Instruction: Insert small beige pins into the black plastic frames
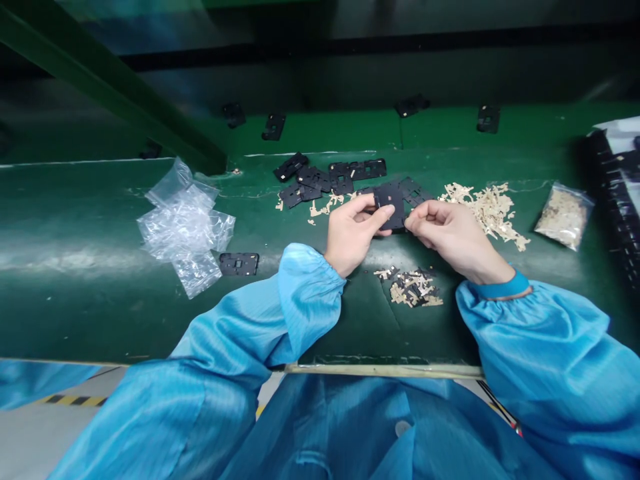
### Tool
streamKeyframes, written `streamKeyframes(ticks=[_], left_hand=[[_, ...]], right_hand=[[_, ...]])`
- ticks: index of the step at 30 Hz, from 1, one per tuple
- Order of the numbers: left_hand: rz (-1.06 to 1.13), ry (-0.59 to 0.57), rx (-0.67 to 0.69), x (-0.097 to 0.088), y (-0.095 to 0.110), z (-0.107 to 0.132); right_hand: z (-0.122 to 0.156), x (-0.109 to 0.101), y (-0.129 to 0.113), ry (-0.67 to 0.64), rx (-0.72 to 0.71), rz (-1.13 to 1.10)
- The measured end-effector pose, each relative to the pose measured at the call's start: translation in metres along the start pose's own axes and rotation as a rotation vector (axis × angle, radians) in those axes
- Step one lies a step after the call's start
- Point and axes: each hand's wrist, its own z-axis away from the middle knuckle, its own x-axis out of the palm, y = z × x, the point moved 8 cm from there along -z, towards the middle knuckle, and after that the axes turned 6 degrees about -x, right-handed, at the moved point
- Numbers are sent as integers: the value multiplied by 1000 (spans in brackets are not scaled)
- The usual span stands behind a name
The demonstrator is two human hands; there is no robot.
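Note:
A flat black plastic plate (pixel 390 205) with small cut-outs is gripped between the thumb and fingers of my left hand (pixel 353 230). At its right edge, my right hand (pixel 445 233) has thumb and forefinger pinched together; whatever lies between those fingertips is too small to make out. Behind the plate lies another black plate (pixel 415 191), partly covered. A heap of similar black plates (pixel 313 179) is beyond my left hand, with cream-coloured small pieces (pixel 327 203) scattered before it. Right of my right hand spreads a pile of cream pieces (pixel 493 210).
Nearer me lies a mixed heap of cream and black bits (pixel 413 288). Clear plastic bags (pixel 185 227) are piled at left, beside a single black plate (pixel 239 264). A filled bag (pixel 565 215) and a black tray (pixel 615 207) stand at right. A green beam (pixel 115 83) slants overhead left.

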Motion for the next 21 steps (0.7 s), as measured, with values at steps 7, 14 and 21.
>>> streamKeyframes(ticks=[7,14,21], left_hand=[[15,-18,-5,1,0,0],[-6,-59,-32,0,0,-2],[13,-133,-71,1,-1,-3]], right_hand=[[1,0,0,14,6,-23],[1,1,-3,-18,-23,-72],[4,6,1,-90,0,-208]])
